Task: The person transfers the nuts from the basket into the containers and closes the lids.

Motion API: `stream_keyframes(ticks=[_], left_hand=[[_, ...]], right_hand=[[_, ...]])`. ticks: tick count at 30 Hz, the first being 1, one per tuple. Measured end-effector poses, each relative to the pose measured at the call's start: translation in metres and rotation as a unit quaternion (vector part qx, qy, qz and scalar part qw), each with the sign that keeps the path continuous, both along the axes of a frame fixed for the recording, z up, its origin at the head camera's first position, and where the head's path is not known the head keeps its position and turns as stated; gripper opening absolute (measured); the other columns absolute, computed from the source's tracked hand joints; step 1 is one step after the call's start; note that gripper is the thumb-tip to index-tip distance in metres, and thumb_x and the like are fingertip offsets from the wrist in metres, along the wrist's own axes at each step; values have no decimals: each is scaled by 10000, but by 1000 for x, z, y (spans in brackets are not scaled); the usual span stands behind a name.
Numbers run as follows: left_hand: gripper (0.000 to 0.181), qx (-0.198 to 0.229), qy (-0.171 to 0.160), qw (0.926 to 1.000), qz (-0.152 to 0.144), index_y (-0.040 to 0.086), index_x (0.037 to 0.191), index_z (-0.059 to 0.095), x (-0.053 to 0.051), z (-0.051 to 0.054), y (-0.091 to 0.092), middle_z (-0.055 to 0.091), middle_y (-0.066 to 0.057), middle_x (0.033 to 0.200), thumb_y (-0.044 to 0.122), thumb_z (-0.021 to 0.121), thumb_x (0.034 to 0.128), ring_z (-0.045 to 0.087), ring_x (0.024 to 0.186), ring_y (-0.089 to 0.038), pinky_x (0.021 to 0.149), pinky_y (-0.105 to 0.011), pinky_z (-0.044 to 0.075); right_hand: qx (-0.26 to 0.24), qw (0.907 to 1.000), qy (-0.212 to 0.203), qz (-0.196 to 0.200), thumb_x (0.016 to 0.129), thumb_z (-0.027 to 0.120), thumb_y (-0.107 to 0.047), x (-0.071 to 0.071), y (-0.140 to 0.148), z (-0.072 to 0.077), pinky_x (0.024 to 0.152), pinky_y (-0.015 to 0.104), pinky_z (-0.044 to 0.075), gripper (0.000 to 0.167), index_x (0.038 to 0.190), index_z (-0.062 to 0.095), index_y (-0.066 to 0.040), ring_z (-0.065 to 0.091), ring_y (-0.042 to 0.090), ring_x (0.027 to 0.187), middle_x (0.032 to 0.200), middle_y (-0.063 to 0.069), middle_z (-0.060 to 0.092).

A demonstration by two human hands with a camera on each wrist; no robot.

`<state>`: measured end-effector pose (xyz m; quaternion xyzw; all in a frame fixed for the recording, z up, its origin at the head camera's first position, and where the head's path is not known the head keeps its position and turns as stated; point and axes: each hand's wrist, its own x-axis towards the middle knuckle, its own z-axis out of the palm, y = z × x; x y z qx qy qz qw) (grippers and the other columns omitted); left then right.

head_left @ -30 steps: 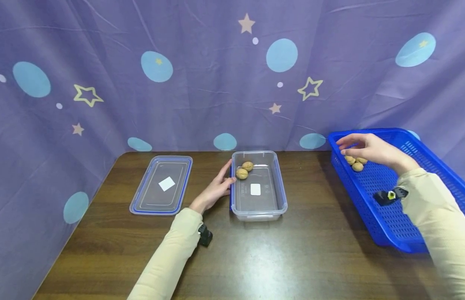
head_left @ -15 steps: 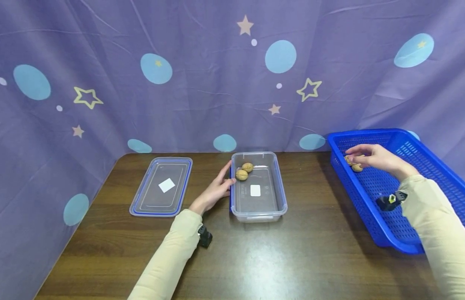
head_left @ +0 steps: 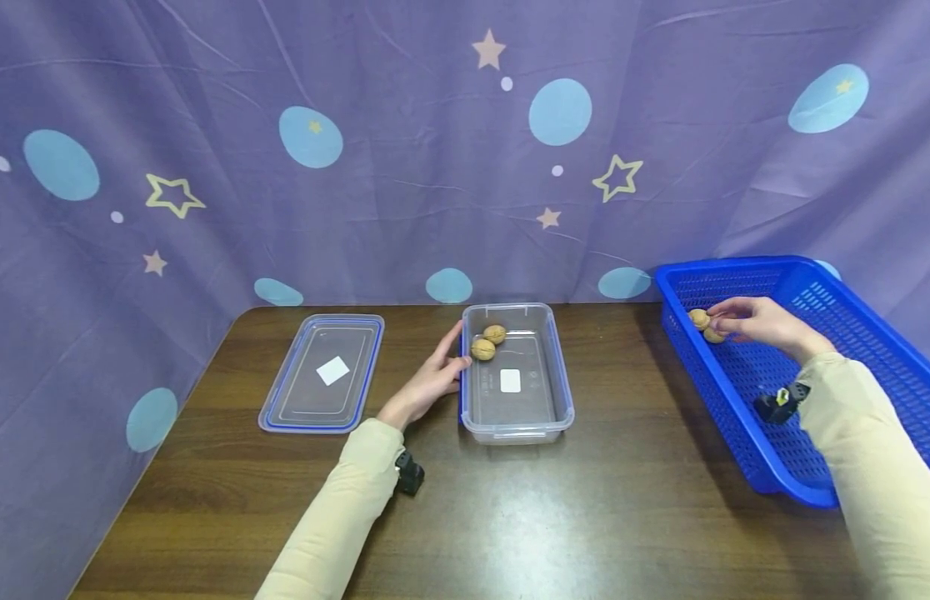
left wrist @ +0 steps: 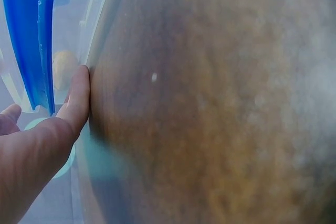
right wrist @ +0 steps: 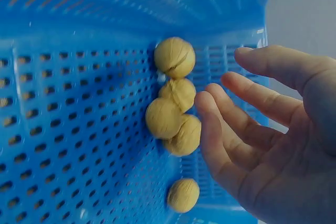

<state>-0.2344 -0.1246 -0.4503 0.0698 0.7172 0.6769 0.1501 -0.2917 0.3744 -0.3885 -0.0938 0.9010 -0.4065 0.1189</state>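
Note:
A clear container (head_left: pixel 519 432) with blue side clips holds two walnuts (head_left: pixel 483 349) near its back left. My left hand (head_left: pixel 427 387) rests its extended fingers and thumb against the container's left side; the left wrist view shows them beside a blue clip (left wrist: pixel 39 45). Over at the right, my right hand (head_left: pixel 768 325) is low inside the blue basket (head_left: pixel 742 442), fingertips beside walnuts (head_left: pixel 699 319). In the right wrist view several walnuts (right wrist: pixel 175 57) lie in the basket, and my right hand (right wrist: pixel 278 135) has parted fingers with nothing between them.
A clear lid (head_left: pixel 300 400) with a blue seal and a white label lies flat on the wooden table (head_left: pixel 450 533), left of my left hand. A patterned purple curtain (head_left: pixel 405 225) hangs behind the table.
My right hand has lowered into the basket and shifted slightly right, to the walnuts there. My left hand and the container have stayed in place.

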Motion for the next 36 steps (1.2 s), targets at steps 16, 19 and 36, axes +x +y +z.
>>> stream_keyframes(ticks=[16, 19, 36], left_hand=[[711, 82, -53, 9999, -40, 276, 1567, 100, -1, -3, -1, 467, -313, 1206, 89, 457, 982, 533, 1123, -406, 988, -503, 446], [708, 63, -99, 9999, 20, 294, 1565, 116, -1, -3, -1, 476, -284, 1186, 91, 462, 981, 530, 1118, -365, 982, -490, 456], [702, 102, -63, 9999, -34, 273, 1567, 104, 0, -1, 0, 459, -309, 1194, 84, 453, 989, 528, 1128, -412, 978, -484, 461]], right_hand=[[153, 9996, -35, -215, 978, 551, -134, -4, 13, -7, 772, 278, 550, 471, 1281, 425, 205, 516, -98, 829, 1265, 369, 497], [249, 9994, 11, -254, 980, 548, -142, -7, 16, -9, 764, 229, 533, 483, 1299, 410, 193, 462, -138, 827, 1307, 392, 439], [560, 9981, 75, -236, 964, 554, -152, -9, 15, -27, 861, 349, 389, 620, 1417, 256, 149, 461, 308, 1075, 1329, 390, 372]])
